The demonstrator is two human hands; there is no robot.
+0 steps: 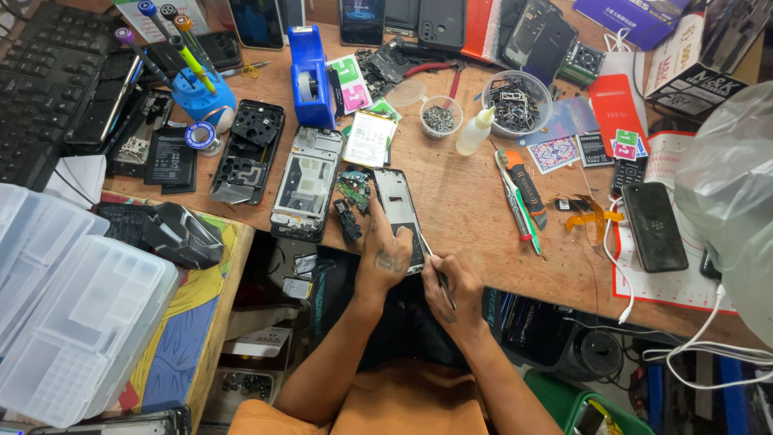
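At the near edge of the wooden tabletop, about midway along it, lies an opened phone frame, its back cover off and the inside exposed. The left hand rests on its lower end, fingers curled and pressing it flat against the tabletop. The right hand pinches a thin metal tool, probably tweezers or a fine driver, with the tip touching the frame's lower right edge.

Judging from the layout, the strip-down looks well under way: a small green circuit board sits just to the left of the frame, a battery lies farther back, and two more gutted phone frames lie to the left. A small bowl of screws stands toward the far edge. The frame in hand looks nearly bare; whether parts are coming out or going in cannot be told.
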